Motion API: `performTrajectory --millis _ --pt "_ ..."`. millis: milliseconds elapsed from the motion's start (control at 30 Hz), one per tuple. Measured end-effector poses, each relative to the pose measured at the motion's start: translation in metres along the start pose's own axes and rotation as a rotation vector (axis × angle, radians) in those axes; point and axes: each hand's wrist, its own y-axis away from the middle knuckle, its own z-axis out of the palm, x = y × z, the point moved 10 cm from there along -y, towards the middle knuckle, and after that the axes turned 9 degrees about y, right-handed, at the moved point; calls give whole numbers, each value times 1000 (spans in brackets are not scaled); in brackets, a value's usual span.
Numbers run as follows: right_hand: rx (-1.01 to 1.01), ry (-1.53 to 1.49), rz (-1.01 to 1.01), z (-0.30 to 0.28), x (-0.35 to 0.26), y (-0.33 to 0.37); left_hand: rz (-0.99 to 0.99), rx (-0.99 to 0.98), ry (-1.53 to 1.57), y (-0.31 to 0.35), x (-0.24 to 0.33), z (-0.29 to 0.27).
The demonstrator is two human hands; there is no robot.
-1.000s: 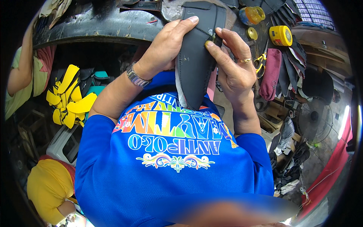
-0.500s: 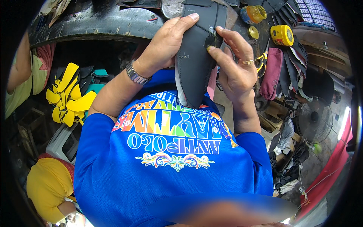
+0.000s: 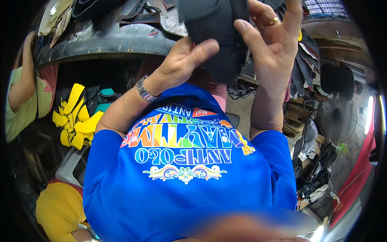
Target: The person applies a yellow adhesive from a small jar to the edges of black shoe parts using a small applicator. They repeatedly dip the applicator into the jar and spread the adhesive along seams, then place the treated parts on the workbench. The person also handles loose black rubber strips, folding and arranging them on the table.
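Observation:
A black stitched leather piece, with a flap-like part near its top, is held up in front of my chest; motion blurs its lower end. My left hand, with a metal watch on the wrist, is closed on its left side, thumb across the front and fingers mostly hidden. At the right edge, my right hand has its thumb over the front and other fingers partly behind the piece. The little finger sticks out, and a gold ring shows on another finger.
A dark worktable with leather scraps spans the far side. Yellow cut pieces lie in a heap at left, near another person's arm. A standing fan and piled scraps are at right.
The leather piece has moved up, and its visible face looks different. My left hand has slid lower on it; my right hand has risen and shifted right to its edge.

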Motion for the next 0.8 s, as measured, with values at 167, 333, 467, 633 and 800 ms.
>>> performTrajectory --millis 167,333,467,633,800 --pt "-318 328 -513 25 -42 29 -122 -108 849 -7 -5 -23" --pt "-667 438 -220 36 22 53 -474 53 1078 -19 -31 -62" --pt "-56 449 14 -77 78 -1 -449 179 786 -9 -45 -66" --pt "-133 1482 -152 -130 154 -49 -416 116 734 -12 -46 -39" --pt "-259 1590 -96 -137 203 -60 -388 180 713 -10 -43 -35"
